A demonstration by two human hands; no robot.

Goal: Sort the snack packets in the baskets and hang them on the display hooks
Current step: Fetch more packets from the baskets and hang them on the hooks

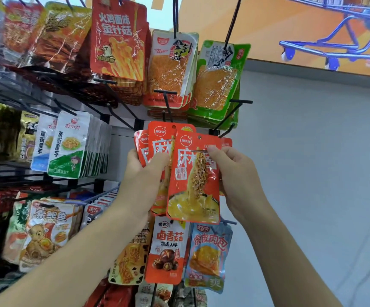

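Observation:
My left hand (145, 167) grips a fanned stack of red snack packets (157, 140) in front of the display rack. My right hand (230, 165) pinches the front red packet (193, 180) by its upper right edge, thumb on its face. That packet shows a yellow tripe picture and has a hang hole at its top. Two bare black display hooks (167, 100) (237, 107) stick out just above the packets. Another red packet edge (226, 142) peeks out behind my right fingers. No baskets are in view.
Hooks hold many packets: red mushroom packs (118, 41), orange packs (170, 67), green packs (219, 78) above; white packs (69, 145) at left; a red mushroom pack (167, 249) and a blue pack (208, 253) below. A grey wall (312, 151) lies to the right.

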